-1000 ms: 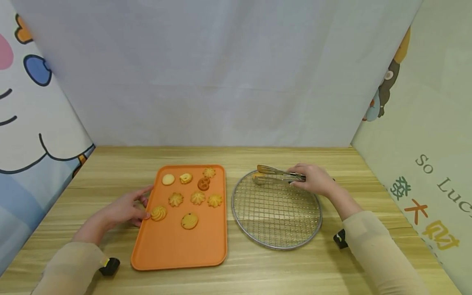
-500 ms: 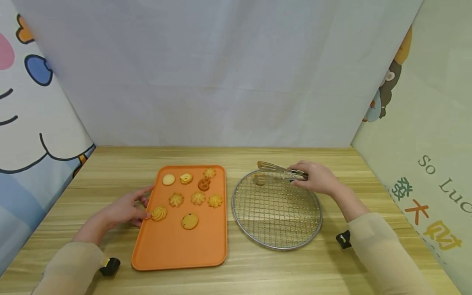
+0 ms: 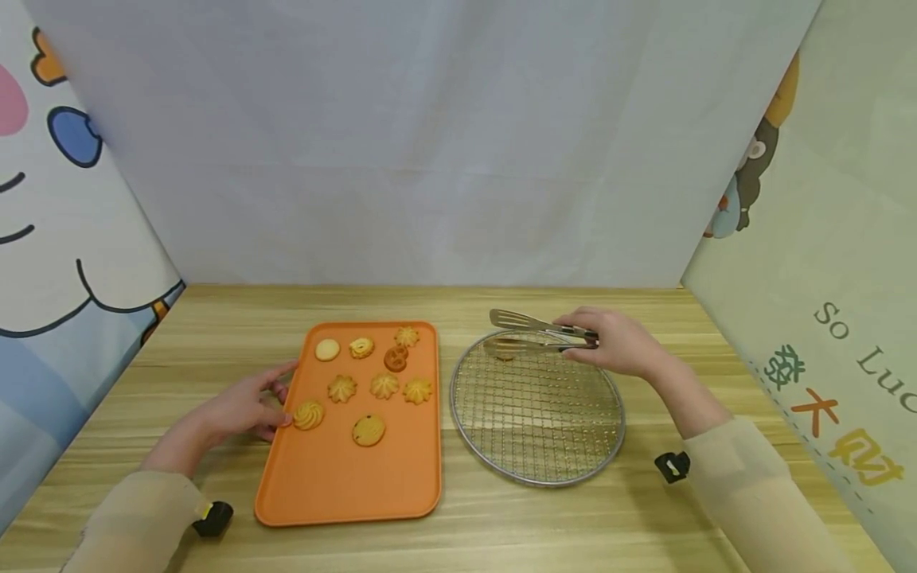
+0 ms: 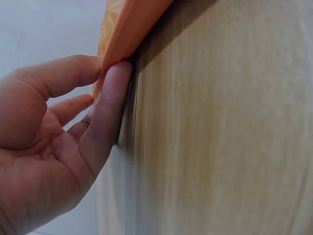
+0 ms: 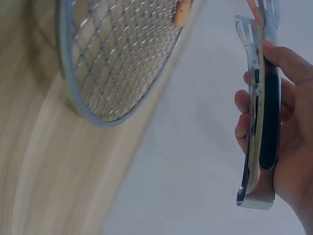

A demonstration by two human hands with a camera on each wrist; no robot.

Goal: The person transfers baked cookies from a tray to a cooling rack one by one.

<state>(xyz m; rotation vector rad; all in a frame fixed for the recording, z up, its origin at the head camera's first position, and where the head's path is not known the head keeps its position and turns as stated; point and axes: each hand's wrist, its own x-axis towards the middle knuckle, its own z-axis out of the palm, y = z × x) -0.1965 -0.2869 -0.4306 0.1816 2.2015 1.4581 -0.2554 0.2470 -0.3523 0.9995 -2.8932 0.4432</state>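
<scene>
At the left edge of an orange tray (image 3: 347,485), my left hand (image 3: 239,406) pinches the rim; in the left wrist view the thumb and a finger lie on opposite faces of the rim (image 4: 124,41). Several cookies sit on the tray, among them a swirl cookie (image 3: 309,415) close to my thumb. My right hand (image 3: 612,342) holds metal serving tongs (image 3: 526,321) with dark grips, their slotted arms spread apart. Below the tongs, one cookie (image 3: 505,356) lies near the far left rim of a round wire cooling rack (image 3: 539,422), partly hidden by the lower arm.
Tray and rack stand side by side on a wooden table (image 3: 358,549), a narrow gap between them. A grey-white cloth (image 3: 430,159) closes off the back. Printed panels rise at the left (image 3: 86,231) and right (image 3: 795,263).
The tongs have spread and lifted off the cookie, which now rests on the rack. My right hand has risen slightly and shifted right. The left hand and tray stay put.
</scene>
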